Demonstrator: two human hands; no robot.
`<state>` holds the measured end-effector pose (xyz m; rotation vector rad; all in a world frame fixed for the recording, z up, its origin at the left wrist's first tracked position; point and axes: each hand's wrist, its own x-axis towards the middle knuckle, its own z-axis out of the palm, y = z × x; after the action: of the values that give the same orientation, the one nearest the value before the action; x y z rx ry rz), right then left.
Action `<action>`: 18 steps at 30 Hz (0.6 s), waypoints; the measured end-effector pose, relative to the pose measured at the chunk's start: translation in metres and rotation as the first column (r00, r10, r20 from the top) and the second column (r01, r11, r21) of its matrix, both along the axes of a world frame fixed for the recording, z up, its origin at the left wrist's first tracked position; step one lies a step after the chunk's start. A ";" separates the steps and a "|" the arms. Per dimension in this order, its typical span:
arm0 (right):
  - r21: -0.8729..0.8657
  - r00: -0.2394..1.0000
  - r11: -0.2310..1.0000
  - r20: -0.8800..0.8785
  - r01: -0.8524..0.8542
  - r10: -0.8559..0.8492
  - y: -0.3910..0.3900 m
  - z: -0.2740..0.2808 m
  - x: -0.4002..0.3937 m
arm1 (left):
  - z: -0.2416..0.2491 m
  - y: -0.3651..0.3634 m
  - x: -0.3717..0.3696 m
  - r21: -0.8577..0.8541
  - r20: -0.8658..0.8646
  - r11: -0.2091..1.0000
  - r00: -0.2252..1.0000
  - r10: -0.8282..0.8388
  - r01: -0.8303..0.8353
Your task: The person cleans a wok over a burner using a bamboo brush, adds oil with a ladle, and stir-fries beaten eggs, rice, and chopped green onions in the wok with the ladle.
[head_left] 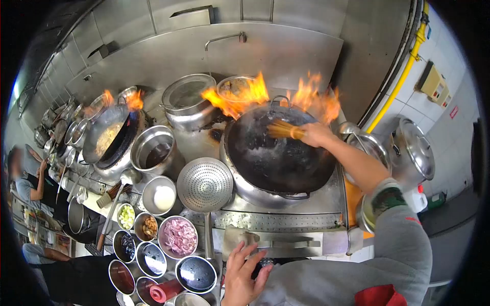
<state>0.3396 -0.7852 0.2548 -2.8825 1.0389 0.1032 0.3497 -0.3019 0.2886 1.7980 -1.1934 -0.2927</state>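
Note:
My right hand [317,134] grips a bamboo wok brush [282,130] and holds its bristles inside a large black wok [278,153]. Flames [255,94] rise along the wok's far rim. My left hand [244,275] rests with fingers spread at the stove's front edge, over a dark knob [265,263], just below a folded grey cloth [240,238]. A perforated strainer ladle [205,184] lies left of the wok.
Several steel bowls of seasonings and sliced onions [177,237] crowd the lower left. A second wok [109,135] with food and flames sits at left. Steel pots [188,99] stand behind, and lidded containers [413,153] at right. Other people [30,186] work at far left.

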 end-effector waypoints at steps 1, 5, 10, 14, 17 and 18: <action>0.042 0.999 0.999 -0.011 0.034 -0.033 0.016 0.002 0.010 | 0.002 0.003 -0.002 0.015 -0.026 1.000 1.000 0.006 -0.006; 0.057 0.977 0.977 -0.045 -0.204 0.206 0.029 -0.016 -0.014 | -0.003 0.008 0.002 -0.004 -0.011 0.999 0.999 -0.033 0.033; 0.064 0.976 0.974 -0.047 0.217 -0.214 0.024 0.001 -0.014 | -0.018 0.034 0.005 -0.018 -0.104 0.994 0.989 0.103 -0.106; 0.081 0.984 0.995 -0.175 0.054 -0.039 0.040 0.026 -0.012 | -0.012 0.044 0.008 -0.023 -0.144 0.997 0.987 0.070 -0.074; 0.005 0.972 0.997 -0.224 0.078 -0.075 0.013 0.037 -0.029 | -0.016 0.065 0.012 0.004 -0.162 0.979 0.966 0.200 -0.202; -0.042 0.988 0.990 -0.073 0.135 -0.138 0.021 0.024 -0.019 | -0.019 0.062 0.010 -0.031 -0.170 0.979 0.966 0.195 -0.203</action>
<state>0.3211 -0.7643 0.2791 -2.8500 1.2611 0.1882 0.3602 -0.2396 0.2692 1.7978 -0.8885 -0.2887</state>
